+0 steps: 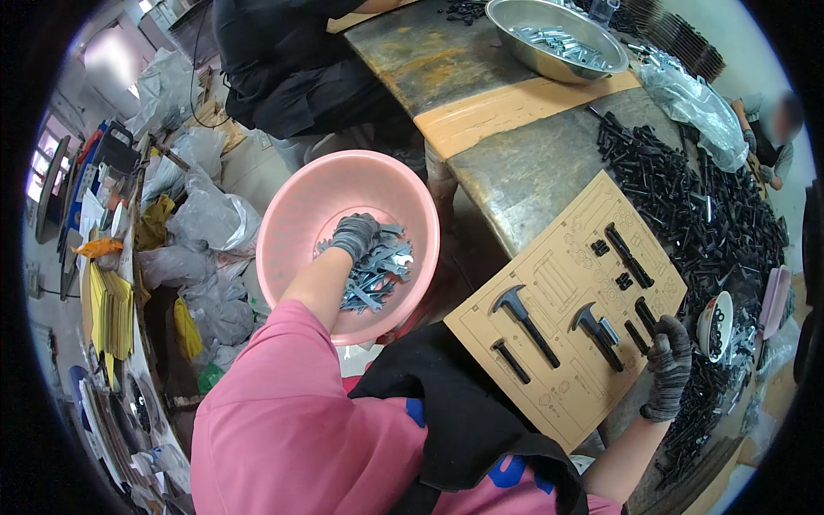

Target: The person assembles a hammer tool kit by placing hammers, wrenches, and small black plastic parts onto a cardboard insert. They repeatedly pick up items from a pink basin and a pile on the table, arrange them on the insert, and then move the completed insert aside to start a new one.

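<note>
My left hand [356,236], in a grey knit glove, reaches down into a pink plastic basin [292,193] and touches a heap of blue-grey open-end wrenches [369,287]. Its fingertips are hidden among them. At the right edge of a tan printed board [549,292], my gloved right hand [669,369] grips the rim with bent fingers. The board lies tilted between my lap and the table. On it are two black hammer-shaped pieces [525,326] [598,337], a black bolt [511,361], a long black bar [629,256], small black nuts [601,248] and a silver cylinder [609,331].
Black bolts and parts [721,202] cover the worn table [506,184] on the right. A metal bowl [558,43] of silver parts stands at the back; a small bowl [714,326] holds rings. Another person [283,69] sits ahead. Plastic bags [206,215] lie left.
</note>
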A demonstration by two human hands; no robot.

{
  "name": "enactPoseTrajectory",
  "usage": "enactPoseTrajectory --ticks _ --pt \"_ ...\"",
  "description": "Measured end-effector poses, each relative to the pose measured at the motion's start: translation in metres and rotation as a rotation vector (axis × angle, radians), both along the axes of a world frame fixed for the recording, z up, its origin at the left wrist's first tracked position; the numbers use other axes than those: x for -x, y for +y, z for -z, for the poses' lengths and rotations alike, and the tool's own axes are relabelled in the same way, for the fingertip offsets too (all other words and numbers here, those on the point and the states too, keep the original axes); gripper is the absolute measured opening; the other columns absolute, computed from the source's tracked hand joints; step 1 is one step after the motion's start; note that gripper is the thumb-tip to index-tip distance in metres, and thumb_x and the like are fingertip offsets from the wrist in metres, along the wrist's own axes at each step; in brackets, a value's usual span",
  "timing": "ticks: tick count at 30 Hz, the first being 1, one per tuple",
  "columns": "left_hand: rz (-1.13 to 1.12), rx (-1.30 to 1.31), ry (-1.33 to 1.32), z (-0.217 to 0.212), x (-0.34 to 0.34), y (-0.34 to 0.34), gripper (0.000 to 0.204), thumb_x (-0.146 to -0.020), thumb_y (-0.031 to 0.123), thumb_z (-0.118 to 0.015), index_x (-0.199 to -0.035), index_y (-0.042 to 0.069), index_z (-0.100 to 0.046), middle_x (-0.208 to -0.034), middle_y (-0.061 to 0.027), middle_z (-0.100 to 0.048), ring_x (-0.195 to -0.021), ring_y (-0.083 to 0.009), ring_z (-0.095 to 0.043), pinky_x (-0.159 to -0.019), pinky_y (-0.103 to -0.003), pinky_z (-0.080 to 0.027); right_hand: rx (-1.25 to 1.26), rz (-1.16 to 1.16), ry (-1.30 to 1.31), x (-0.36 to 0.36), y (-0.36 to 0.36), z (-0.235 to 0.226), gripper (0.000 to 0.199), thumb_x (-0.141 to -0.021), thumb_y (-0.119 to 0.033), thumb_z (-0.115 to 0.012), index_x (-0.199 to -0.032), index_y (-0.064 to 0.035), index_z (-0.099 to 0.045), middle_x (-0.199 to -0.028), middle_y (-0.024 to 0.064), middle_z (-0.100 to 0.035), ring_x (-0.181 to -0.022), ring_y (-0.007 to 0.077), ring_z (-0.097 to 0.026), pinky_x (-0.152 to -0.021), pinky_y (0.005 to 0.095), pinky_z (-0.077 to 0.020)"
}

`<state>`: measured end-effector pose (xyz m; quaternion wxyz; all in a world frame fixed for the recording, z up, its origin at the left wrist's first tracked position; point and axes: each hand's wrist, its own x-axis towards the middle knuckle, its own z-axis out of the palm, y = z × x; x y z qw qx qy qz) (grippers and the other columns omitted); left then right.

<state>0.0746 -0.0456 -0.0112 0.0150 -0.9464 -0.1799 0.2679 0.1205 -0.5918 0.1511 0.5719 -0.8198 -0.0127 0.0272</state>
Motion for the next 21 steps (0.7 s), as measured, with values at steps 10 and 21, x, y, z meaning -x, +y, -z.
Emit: enactPoseTrajectory --ticks 10,21 --pt "-0.42 0.523 -1.032 -0.006 0.032 0.035 0.012 -0.075 0.01 -0.063 -0.085 0.005 -0.062 -0.078 -0.0104 -0.063 -0.07 -0.0199 -0.058 -0.068 -0.03 -0.045 -0.001 -0.119 -0.034 -0.003 0.025 -0.006 0.033 -0.076 -0.025 -0.065 -0.103 -0.0077 -0.057 -0.083 0.0007 -0.057 -0.059 0.0064 -0.047 -0.05 0.0191 -0.0388" --pt "-0.368 1.62 -0.788 -0.206 -0.022 -0.17 0.021 -0.076 0.021 -0.061 -0.089 0.006 -0.058 -0.072 -0.0007 -0.054 -0.058 -0.0082 -0.048 -0.053 -0.019 -0.039 0.142 -0.484 -0.246 0.023 0.157 -0.03 0.049 -0.077 -0.031 -0.063 -0.116 -0.0063 -0.047 -0.101 0.0119 -0.057 -0.087 0.0181 -0.057 -0.075 0.0293 -0.0476"
